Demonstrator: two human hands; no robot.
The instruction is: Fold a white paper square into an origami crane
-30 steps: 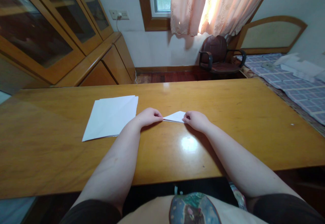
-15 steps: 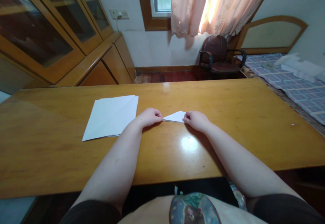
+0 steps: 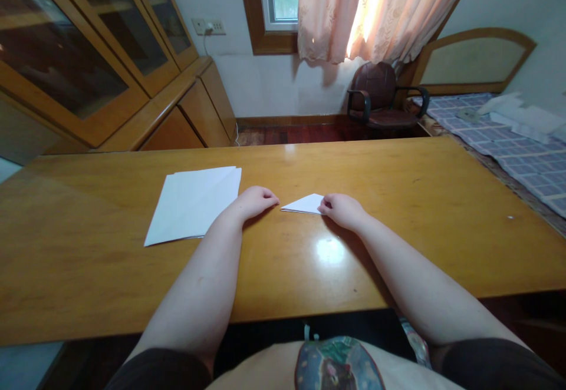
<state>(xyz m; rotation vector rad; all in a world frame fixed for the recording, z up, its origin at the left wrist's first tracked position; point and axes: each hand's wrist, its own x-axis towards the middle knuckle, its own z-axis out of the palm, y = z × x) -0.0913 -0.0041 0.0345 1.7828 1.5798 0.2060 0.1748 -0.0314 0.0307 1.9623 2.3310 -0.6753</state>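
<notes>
A small sheet of white paper folded into a triangle [image 3: 304,203] lies on the wooden table, its narrow tip pointing left. My right hand [image 3: 342,208] pinches the triangle's right end, and the fingers cover that corner. Just left of the tip is my left hand [image 3: 256,202], apart from the paper, with thumb and fingertips drawn together and nothing visible in them. Under and beside my left wrist, a stack of white paper sheets [image 3: 190,204] rests on the table.
The table [image 3: 283,278] spans the view. Beyond it stand a brown armchair [image 3: 375,95], a glass-door cabinet [image 3: 145,83] on the left and a bed [image 3: 495,131] with a checked cover on the right. A tiny white scrap [image 3: 510,217] lies near the table's right edge.
My left hand has let go of the triangle's left tip and moved slightly left, uncovering it. My right hand keeps its hold and has hardly moved.
</notes>
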